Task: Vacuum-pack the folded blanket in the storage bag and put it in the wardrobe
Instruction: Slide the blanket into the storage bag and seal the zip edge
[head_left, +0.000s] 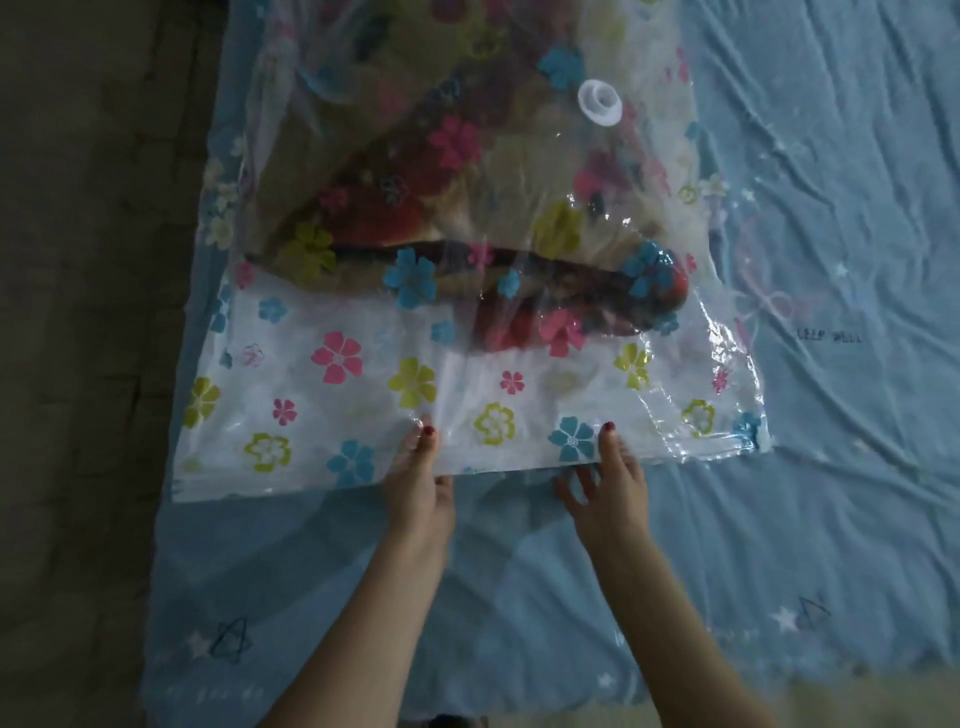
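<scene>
A dark floor (78, 312) borders the left side of the pale blue sheet (831, 208). On the sheet lies the clear storage bag (322, 395), printed with flowers, the folded blanket (415, 218) inside its far part. The left hand (418, 480) pinches the bag's near edge, thumb on top and fingers (444, 480) curled beneath. The right hand (610, 486) grips the same edge likewise. Further right and higher, a white valve (600, 101) sits on the bag.

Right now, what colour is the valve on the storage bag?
White; the valve sits on the flower-printed storage bag, shown best in the head view.
</scene>
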